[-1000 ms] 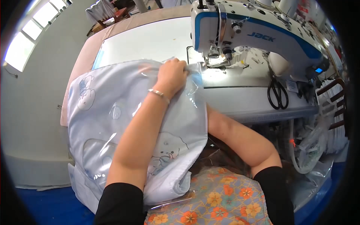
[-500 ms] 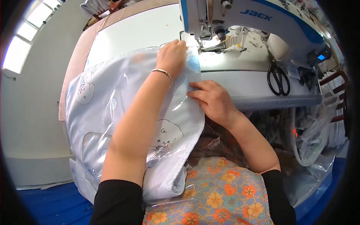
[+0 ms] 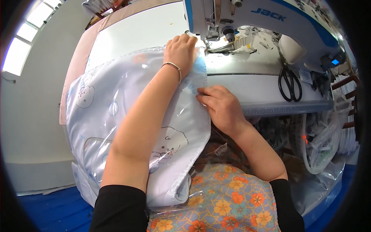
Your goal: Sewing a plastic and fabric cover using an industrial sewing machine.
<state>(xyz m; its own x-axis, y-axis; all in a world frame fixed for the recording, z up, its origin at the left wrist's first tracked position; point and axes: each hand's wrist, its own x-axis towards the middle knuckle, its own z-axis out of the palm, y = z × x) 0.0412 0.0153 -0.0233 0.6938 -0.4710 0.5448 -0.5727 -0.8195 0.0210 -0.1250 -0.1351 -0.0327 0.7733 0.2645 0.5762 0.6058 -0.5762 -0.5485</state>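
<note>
A pale fabric piece (image 3: pixel 127 92) with cartoon animal drawings and a clear plastic layer over it spreads across the sewing table and down into my lap. My left hand (image 3: pixel 181 53) lies on its far right corner, close to the sewing machine's (image 3: pixel 228 19) presser foot, fingers bent and pressing down. My right hand (image 3: pixel 222 106) pinches the fabric's right edge nearer to me, thumb and fingers closed on it. The sewn edge runs between my hands toward the needle area. The lower end of the fabric is folded over near my apron (image 3: pixel 228 201).
Black-handled scissors (image 3: pixel 290 83) lie on the table right of the machine bed (image 3: pixel 239 65). Thread scraps and small parts litter the surface behind the needle. A ruler strip (image 3: pixel 278 109) lines the table's front edge. Plastic bags (image 3: pixel 320 143) hang at the lower right.
My left hand has slid slightly forward and right, nearer the presser foot. The fabric under it has shifted a little the same way. My right hand has moved slightly along the edge.
</note>
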